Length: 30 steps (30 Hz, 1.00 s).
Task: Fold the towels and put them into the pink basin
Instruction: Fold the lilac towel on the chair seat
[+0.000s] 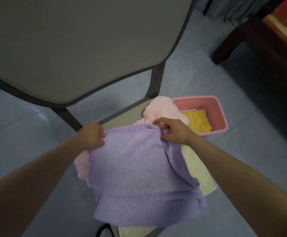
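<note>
- Chair backrest (81,45): a grey padded panel with dark piping is filling the upper left.
- Chair frame (156,82): dark struts are running from the backrest down to the beige seat (120,119).
- Floor (19,125): blue-grey tiles are lying under the chair.
- Dark wooden furniture (242,40): it is standing at upper right, carrying a red-and-yellow cushion (286,16).
- Grey curtain (233,9): it is hanging at the top edge.

From my remote seat I see a bare left hand (93,134) and right hand (173,130), with bare forearms flanking the purple towel (139,177). Below the towel is a dark strap (103,230), perhaps footwear; I cannot tell.
</note>
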Motion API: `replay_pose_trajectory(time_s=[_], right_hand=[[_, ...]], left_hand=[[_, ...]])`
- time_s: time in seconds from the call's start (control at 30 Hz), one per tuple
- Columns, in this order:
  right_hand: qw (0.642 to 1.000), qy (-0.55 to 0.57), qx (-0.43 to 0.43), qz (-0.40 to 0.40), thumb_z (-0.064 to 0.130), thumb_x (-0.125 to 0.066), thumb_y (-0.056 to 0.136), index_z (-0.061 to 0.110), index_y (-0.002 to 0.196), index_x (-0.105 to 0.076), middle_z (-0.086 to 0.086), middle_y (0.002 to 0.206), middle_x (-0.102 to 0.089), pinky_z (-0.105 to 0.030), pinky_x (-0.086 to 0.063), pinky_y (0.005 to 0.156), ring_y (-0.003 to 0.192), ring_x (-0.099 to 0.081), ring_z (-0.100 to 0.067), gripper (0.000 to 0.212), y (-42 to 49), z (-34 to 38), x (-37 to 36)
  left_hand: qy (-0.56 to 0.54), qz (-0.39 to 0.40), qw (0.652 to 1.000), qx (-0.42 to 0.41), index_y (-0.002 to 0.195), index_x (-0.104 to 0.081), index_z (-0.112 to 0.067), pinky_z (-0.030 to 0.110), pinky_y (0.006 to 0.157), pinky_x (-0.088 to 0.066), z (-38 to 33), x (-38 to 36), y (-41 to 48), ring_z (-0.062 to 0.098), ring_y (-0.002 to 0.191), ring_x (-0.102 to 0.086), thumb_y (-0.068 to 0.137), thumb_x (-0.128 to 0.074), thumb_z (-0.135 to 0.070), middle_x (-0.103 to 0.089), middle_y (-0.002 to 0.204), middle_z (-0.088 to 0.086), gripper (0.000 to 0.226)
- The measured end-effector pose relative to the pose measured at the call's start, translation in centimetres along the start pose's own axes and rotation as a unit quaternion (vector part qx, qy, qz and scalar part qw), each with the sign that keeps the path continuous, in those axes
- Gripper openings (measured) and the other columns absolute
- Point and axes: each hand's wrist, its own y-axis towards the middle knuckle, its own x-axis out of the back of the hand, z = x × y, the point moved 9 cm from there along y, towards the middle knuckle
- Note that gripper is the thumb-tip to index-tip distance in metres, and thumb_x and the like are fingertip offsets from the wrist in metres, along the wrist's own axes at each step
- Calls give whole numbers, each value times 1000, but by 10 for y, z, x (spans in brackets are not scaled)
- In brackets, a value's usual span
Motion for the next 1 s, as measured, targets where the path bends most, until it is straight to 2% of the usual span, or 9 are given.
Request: replay_pose_trajectory(time_s=[0.1,0.17,0.3,0.4,0.57,0.7,0.8,0.87,1.0], right_hand=[[999,-13,10,28,14,-73,71,32,91,-66,12,84,-62,-26,-41,71,85,-54,-12,28,0,2,-2],[996,-75,25,48,22,-76,70,32,68,-51,15,69,-49,-28,-33,61,79,-50,-17,27,-2,2,2],[981,-167,103,12,55,-70,67,23,72,-55,9,82,-48,-35,-38,67,84,-42,-15,36,-14,5,24],[976,-165,132,43,67,-57,66,26,75,-56,8,93,-58,-38,-43,71,88,-47,-15,42,-28,9,31],[993,-24,71,87,30,-82,70,23,63,-43,8,62,-44,-35,-36,60,62,-39,-12,40,-50,5,56],[992,11,69,104,24,-86,66,25,64,-47,13,63,-46,-27,-39,61,65,-45,-7,39,-81,13,98],[988,-60,116,77,49,-76,64,32,65,-49,13,80,-54,-35,-47,72,78,-53,-14,32,-105,27,131],[989,-50,116,78,43,-77,68,32,65,-53,8,83,-58,-25,-46,74,80,-55,-11,27,-121,37,149],[996,13,89,22,16,-83,70,11,62,-48,-1,61,-48,-20,-37,56,59,-43,-8,36,-143,51,197]], left_hand=[[-26,-44,998,-27,77,-68,-7,22,61,-37,-8,21,-13,15,65,-54,74,-72,-11,-56,67,-4,6],[-68,-106,989,-80,76,-69,-11,19,56,-37,-13,44,-31,6,61,-52,73,-75,-9,-59,68,-5,6],[-84,-112,978,-153,68,-64,-36,5,61,-42,-4,65,-72,1,78,-62,68,-80,-5,-64,91,-24,35],[-108,-82,983,-124,57,-64,-50,-1,62,-41,11,68,-82,-9,77,-61,66,-81,-1,-61,83,-43,53],[-159,-117,974,-108,65,-66,-57,0,65,-44,10,82,-88,-10,71,-65,68,-79,0,-67,75,-35,59],[-192,-124,961,-154,71,-73,-45,6,75,-49,-13,112,-113,1,76,-68,67,-79,1,-72,82,-22,46],[-202,-135,950,-193,75,-74,-39,8,79,-49,-32,141,-140,-2,78,-68,66,-79,-38,-73,84,-18,10],[-177,-125,952,-215,79,-73,-39,13,79,-51,-38,153,-152,-3,82,-67,63,-71,-63,-73,87,-18,28],[-214,-175,930,-242,82,-67,-47,1,74,-46,-62,189,-183,-15,85,-61,71,-71,-42,-65,90,-36,12]])
